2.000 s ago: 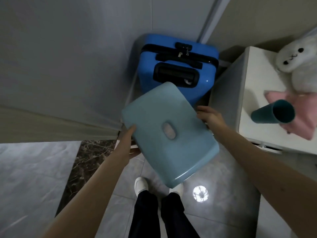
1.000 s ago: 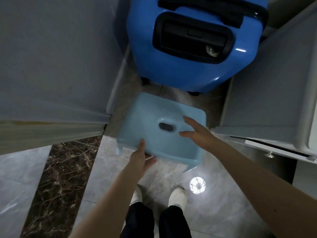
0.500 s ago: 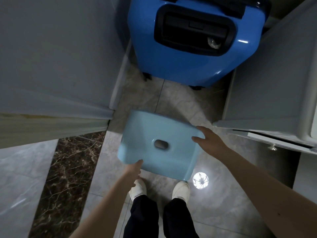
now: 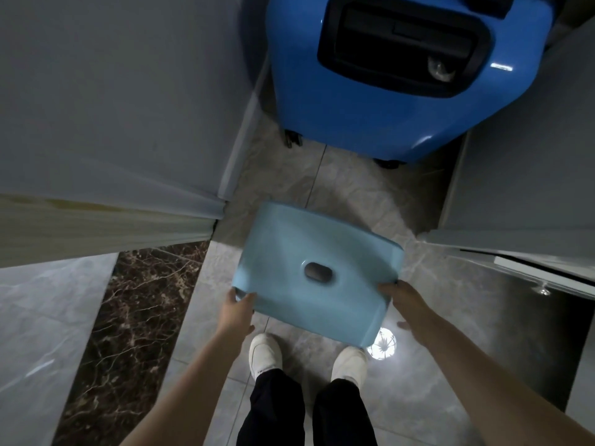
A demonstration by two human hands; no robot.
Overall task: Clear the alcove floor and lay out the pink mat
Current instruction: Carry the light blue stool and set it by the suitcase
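A light blue plastic stool [image 4: 317, 272] with an oval hole in its seat is held above the grey tiled floor [image 4: 347, 194] at the alcove's mouth, tilted toward me. My left hand [image 4: 236, 312] grips its near left corner. My right hand [image 4: 407, 304] holds its right edge, thumb on top. A bright blue suitcase [image 4: 380, 101] stands on its wheels deeper in the alcove, apart from the stool. The pink mat is not in view.
A grey wall [image 4: 122, 101] bounds the alcove on the left, a white cabinet side [image 4: 528, 188] on the right. My white shoes [image 4: 265, 352] stand just below the stool. A dark marble strip [image 4: 135, 333] runs along the floor at the left.
The stool has been lifted off the alcove floor and drawn back toward me, away from the suitcase. Both hands shifted to its near edges. The view has tilted downward.
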